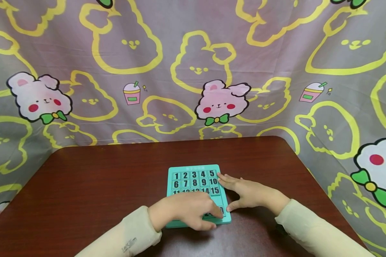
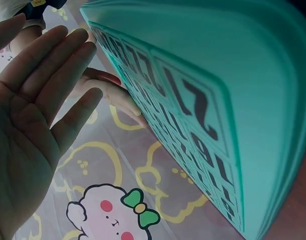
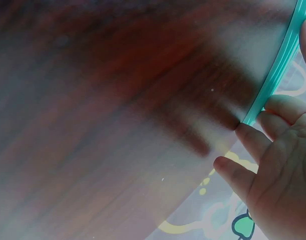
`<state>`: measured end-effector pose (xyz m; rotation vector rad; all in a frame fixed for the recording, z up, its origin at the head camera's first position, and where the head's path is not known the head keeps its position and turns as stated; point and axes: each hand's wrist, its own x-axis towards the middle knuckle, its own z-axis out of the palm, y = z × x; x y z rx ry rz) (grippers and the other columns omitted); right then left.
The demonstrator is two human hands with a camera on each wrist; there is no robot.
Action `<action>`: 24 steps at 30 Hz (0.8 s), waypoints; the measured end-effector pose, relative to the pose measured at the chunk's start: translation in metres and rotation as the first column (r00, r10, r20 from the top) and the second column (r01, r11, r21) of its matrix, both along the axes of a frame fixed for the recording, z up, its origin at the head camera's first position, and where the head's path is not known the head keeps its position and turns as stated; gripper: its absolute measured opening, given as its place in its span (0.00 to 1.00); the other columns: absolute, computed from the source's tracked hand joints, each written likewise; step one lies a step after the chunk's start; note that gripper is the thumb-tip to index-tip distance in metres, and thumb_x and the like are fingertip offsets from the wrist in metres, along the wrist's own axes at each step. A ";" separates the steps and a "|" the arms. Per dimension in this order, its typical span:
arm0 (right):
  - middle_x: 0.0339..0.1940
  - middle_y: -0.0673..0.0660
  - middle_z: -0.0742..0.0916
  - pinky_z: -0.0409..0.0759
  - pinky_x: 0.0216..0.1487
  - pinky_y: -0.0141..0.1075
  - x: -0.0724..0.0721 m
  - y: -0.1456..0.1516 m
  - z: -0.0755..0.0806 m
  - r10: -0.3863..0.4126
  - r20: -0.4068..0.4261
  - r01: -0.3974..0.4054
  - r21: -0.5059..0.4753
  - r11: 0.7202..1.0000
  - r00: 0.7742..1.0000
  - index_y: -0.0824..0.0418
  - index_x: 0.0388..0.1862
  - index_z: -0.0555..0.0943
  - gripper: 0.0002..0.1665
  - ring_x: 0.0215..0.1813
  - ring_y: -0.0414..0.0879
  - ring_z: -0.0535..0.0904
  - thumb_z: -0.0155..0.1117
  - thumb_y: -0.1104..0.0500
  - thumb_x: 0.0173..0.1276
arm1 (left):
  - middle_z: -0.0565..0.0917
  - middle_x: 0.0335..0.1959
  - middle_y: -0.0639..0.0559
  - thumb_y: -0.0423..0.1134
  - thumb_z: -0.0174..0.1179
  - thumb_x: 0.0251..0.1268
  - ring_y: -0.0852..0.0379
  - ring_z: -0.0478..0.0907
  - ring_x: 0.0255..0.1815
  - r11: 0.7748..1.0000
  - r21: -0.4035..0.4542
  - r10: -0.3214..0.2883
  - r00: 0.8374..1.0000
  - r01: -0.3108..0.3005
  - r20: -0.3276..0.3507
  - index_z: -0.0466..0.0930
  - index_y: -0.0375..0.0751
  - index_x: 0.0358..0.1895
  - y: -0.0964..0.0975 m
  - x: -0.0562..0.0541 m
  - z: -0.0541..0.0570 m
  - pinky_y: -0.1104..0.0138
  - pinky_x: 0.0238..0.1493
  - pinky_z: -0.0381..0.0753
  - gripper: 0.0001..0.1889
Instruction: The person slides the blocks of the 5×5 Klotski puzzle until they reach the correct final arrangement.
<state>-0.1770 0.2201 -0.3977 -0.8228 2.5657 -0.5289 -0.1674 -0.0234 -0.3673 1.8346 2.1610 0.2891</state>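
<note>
A teal sliding number puzzle (image 1: 216, 201) lies flat on the table, its tiles printed with black numbers. The top rows run 1 to 5 and 6 to 10; the 15 tile (image 1: 214, 190) ends the third row, with bare teal below it. My left hand (image 1: 193, 208) reaches across the lower rows and hides many tiles, its index fingertip on a tile at the lower right corner. In the left wrist view its fingers (image 2: 57, 75) look straight, beside the board. My right hand (image 1: 249, 192) rests at the board's right edge, fingertips along the side and thumb near the lower corner.
The dark red-brown wooden table (image 1: 99, 189) extends around the puzzle on all sides. A curtain (image 1: 167, 71) with yellow outlines and cartoon rabbits hangs behind the table and along both its sides. Pale sleeves (image 1: 141, 226) cover both forearms.
</note>
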 end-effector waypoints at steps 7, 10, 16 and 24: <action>0.84 0.53 0.52 0.54 0.73 0.67 0.000 0.001 0.000 0.001 0.001 -0.001 0.002 1.000 1.000 0.58 0.80 0.56 0.57 0.83 0.57 0.48 0.68 0.36 0.59 | 0.87 0.50 0.63 0.45 0.58 0.70 0.80 0.77 0.36 1.000 -0.003 -0.026 1.000 0.027 0.009 0.85 0.47 0.55 0.004 -0.003 -0.003 0.84 0.49 0.75 0.16; 0.84 0.53 0.52 0.53 0.74 0.67 0.000 0.001 0.000 -0.002 0.002 0.002 0.002 1.000 1.000 0.57 0.80 0.56 0.57 0.83 0.57 0.48 0.68 0.35 0.59 | 0.87 0.49 0.63 0.45 0.59 0.70 0.80 0.76 0.34 1.000 -0.010 -0.006 1.000 0.007 0.014 0.85 0.47 0.56 0.004 -0.006 -0.003 0.85 0.48 0.75 0.16; 0.84 0.51 0.52 0.53 0.74 0.66 0.000 0.001 0.000 -0.012 0.008 0.012 0.005 1.000 1.000 0.55 0.80 0.56 0.57 0.83 0.55 0.48 0.68 0.35 0.59 | 0.86 0.53 0.61 0.45 0.58 0.70 0.79 0.80 0.43 0.998 -0.036 0.045 0.998 -0.043 0.043 0.84 0.47 0.58 0.002 -0.011 -0.003 0.83 0.52 0.75 0.17; 0.84 0.54 0.53 0.53 0.73 0.68 0.000 0.001 0.001 -0.005 0.014 0.005 -0.014 1.000 1.000 0.58 0.80 0.57 0.57 0.83 0.58 0.48 0.68 0.35 0.60 | 0.84 0.57 0.58 0.44 0.57 0.72 0.72 0.79 0.57 0.996 -0.042 0.088 0.990 -0.084 0.107 0.82 0.45 0.60 0.000 -0.021 -0.005 0.80 0.57 0.75 0.18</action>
